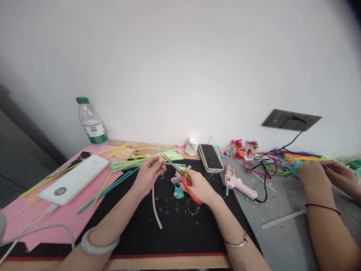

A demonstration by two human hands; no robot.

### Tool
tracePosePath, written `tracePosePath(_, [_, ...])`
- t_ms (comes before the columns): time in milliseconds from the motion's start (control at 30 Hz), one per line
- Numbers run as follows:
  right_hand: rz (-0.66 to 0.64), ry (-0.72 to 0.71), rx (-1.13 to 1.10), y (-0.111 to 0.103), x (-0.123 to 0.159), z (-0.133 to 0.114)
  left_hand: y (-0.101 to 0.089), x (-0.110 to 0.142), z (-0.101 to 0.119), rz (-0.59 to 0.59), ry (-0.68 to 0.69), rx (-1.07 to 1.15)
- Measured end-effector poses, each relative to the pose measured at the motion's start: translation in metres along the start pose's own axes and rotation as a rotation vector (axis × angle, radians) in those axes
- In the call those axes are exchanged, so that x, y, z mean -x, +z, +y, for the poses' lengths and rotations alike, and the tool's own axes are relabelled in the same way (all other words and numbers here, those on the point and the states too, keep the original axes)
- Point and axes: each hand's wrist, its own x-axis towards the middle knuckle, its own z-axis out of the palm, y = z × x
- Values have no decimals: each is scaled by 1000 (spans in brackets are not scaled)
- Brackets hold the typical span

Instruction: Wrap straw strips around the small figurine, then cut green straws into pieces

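Note:
My left hand is closed in a pinch over the black mat. From beneath it a cream pipe cleaner curves down; its upper end goes out of sight at the hand. Orange-handled scissors are in my right hand, the fingers wrapped through the handles. Their blades point up and left, the tips close to my left fingertips. Just below and left of the right hand lies a small blue and purple fuzzy figure, partly covered by that hand.
Green and yellow pipe cleaners lie behind my left hand. A white power bank and a bottle stand left. Right are phones, a pink glue gun with its cord, and a co-worker's hands. A paper cup stands by the wall.

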Motion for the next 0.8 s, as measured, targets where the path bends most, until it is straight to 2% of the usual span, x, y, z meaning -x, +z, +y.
tracePosePath(200, [-8, -41, 16, 2, 0, 1, 2, 2, -2, -28, -11, 6])
tracePosePath(800, [56, -3, 74, -1, 0, -1, 0, 0, -2, 5, 5, -69])
